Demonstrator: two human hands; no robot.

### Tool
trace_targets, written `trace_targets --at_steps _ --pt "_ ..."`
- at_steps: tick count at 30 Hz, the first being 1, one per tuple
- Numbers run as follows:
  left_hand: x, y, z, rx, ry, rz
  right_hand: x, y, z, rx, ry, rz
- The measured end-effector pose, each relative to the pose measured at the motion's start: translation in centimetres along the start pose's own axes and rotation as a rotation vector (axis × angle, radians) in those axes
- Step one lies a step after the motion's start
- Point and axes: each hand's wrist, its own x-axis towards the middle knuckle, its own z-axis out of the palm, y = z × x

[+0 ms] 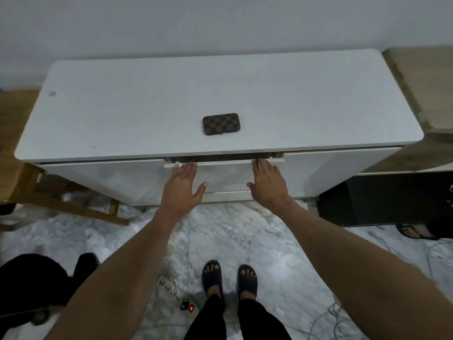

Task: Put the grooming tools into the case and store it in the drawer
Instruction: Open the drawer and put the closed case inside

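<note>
At the frame's centre the closed case [220,123] lies on the bench [98,114]. Left hand [182,184] and right hand [268,182], fingers straight, hold nothing and touch the drawer [224,176], barely open; storing remains.

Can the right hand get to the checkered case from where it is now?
Probably yes. The case lies closed on the bare cabinet top, nothing over it. The right hand rests on the drawer front, just below and to the right.

The case [221,123] lies on the counter [122,114], near its front edge and about midway along. Directly below it is the drawer [224,176], slightly pulled out, with the left hand [182,186] and right hand [267,184] on its front, 1 at each end.
</note>
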Motion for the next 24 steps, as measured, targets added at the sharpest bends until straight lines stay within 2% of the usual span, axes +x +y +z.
trace_targets --at_steps 14,24 --pt "-10.3 2.7 0.1 -0.024 0.047 -0.014 -10.8 -0.8 2.0 -0.041 0.030 -0.061" --pt "-12.7 3.5 0.3 -0.037 0.010 -0.037 -12.4 -0.2 2.9 -0.056 0.131 -0.148"
